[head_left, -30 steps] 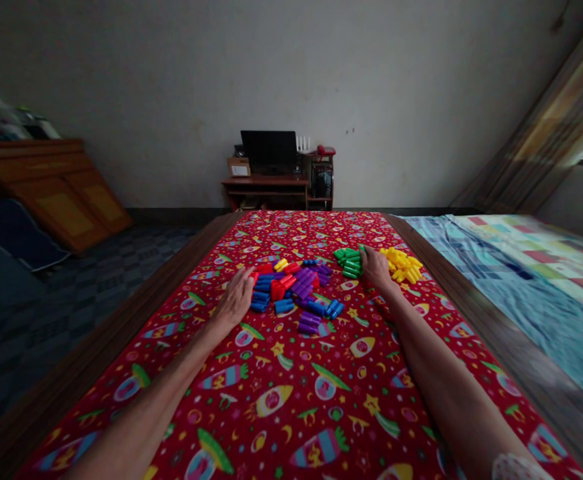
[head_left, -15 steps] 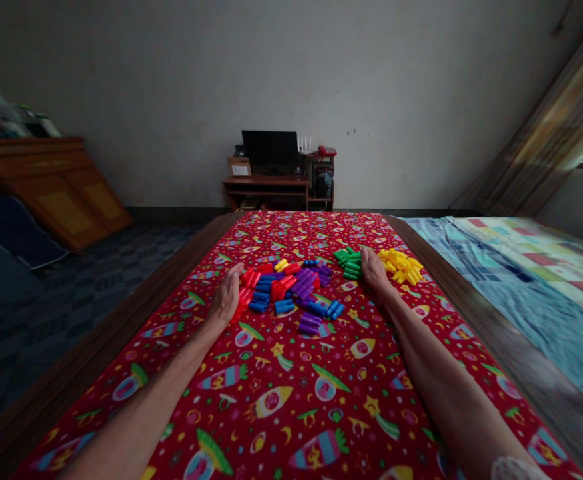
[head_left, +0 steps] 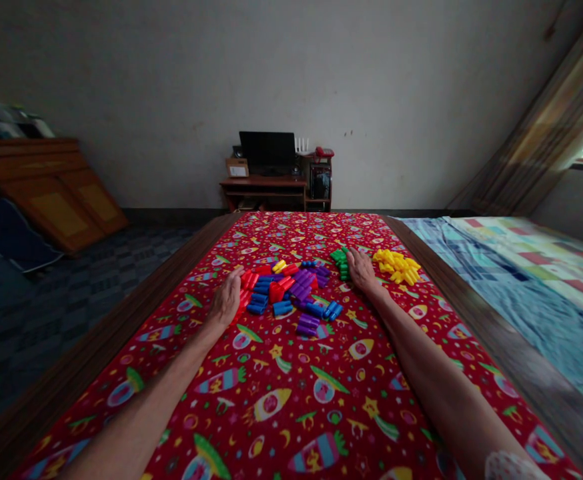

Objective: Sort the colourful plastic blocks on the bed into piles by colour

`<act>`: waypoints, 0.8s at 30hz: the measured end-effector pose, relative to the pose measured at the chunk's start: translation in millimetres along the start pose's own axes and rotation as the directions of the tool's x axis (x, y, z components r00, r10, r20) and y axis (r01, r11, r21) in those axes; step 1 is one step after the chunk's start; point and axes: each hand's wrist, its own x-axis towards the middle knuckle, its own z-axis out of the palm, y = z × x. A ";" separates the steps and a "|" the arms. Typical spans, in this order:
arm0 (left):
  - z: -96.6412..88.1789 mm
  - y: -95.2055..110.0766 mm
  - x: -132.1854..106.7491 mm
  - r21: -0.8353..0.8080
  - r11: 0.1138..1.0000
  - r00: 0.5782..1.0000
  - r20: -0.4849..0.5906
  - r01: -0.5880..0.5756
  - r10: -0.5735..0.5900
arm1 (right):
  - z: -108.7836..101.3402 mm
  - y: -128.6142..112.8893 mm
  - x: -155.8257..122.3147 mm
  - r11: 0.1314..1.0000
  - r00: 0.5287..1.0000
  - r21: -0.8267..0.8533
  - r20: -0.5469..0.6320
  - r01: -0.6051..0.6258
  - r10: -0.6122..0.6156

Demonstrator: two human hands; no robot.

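Observation:
My left hand [head_left: 227, 298] rests on its edge at the left of the mixed pile, fingers stretched out against the red plastic pieces [head_left: 244, 300]. My right hand [head_left: 363, 269] lies flat with fingers extended, touching the right side of the green plastic pieces [head_left: 341, 259] and partly covering them. Between the hands lie blue pieces [head_left: 282, 308], purple pieces [head_left: 301, 285] and one small yellow cluster [head_left: 279, 266]. To the right of my right hand is a heap of yellow plastic pieces [head_left: 396, 265]. Neither hand has anything gripped in it.
A red cloth [head_left: 271, 427] with rocket prints covers the table. Its dark wooden edge [head_left: 476, 327] borders a bed [head_left: 531, 280] on the right. A monitor [head_left: 267, 150] stands on a small desk [head_left: 266, 181] by the wall. A wooden cabinet [head_left: 56, 193] is at the left.
My right hand has shifted left against the green pieces, away from the yellow heap, and the green cluster looks more compact. My left hand stays by the red pieces.

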 end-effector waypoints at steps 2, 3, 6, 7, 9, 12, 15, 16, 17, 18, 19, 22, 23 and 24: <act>-0.5 1.4 -0.5 0.005 1.000 1.000 0.013 0.001 -0.001 | -0.4 -1.2 -0.7 1.000 0.999 -0.011 -0.048 -0.019 0.019; -1.0 2.4 -0.6 0.010 1.000 1.000 0.023 0.003 -0.004 | -1.7 -1.0 -0.4 1.000 0.996 -0.012 -0.082 -0.029 0.027; -2.1 5.2 -0.6 0.026 1.000 0.999 0.042 0.008 -0.009 | -11.3 5.1 3.6 1.000 0.978 0.022 -0.209 0.005 0.000; -2.3 5.6 -0.4 0.028 1.000 0.999 0.044 0.005 -0.006 | -16.6 9.1 5.7 0.999 0.969 0.032 -0.246 0.033 -0.024; -2.2 4.9 0.1 0.025 1.000 0.999 0.041 -0.004 0.003 | -30.3 19.4 9.1 0.997 0.955 0.009 -0.290 0.075 -0.069; -0.7 1.0 1.1 0.021 1.000 1.000 0.026 -0.010 0.010 | -54.6 36.2 5.5 0.990 0.961 -0.141 -0.268 0.032 -0.069; 1.3 -3.2 1.9 0.016 1.000 1.000 0.015 -0.021 0.021 | -74.1 50.2 -11.4 0.954 0.987 -0.290 -0.161 -0.073 0.027; 1.8 -4.2 2.0 0.012 1.000 1.000 0.015 -0.027 0.027 | -78.0 54.1 -18.2 0.942 0.993 -0.325 -0.108 -0.086 0.053; 2.2 -4.9 2.0 0.008 0.999 0.999 0.015 -0.035 0.035 | -80.5 57.6 -24.5 0.932 0.996 -0.351 -0.059 -0.088 0.072; 2.5 -5.4 1.9 0.006 0.999 0.999 0.016 -0.043 0.043 | -81.6 60.7 -29.6 0.925 0.996 -0.370 -0.020 -0.086 0.084; 2.7 -5.7 1.8 0.006 0.999 0.999 0.017 -0.052 0.052 | -81.6 63.4 -33.0 0.921 0.996 -0.381 0.005 -0.082 0.091; 2.9 -6.2 1.1 0.017 0.998 0.998 0.017 -0.064 0.064 | -77.3 69.2 -32.2 0.920 0.996 -0.384 0.013 -0.078 0.090; 3.0 -6.4 0.9 0.022 0.998 0.998 0.015 -0.063 0.063 | -75.5 70.4 -29.1 0.922 0.997 -0.380 0.013 -0.069 0.080; 3.2 -6.5 0.6 0.025 0.998 0.998 0.015 -0.062 0.061 | -73.7 71.4 -25.4 0.925 0.997 -0.376 0.014 -0.060 0.070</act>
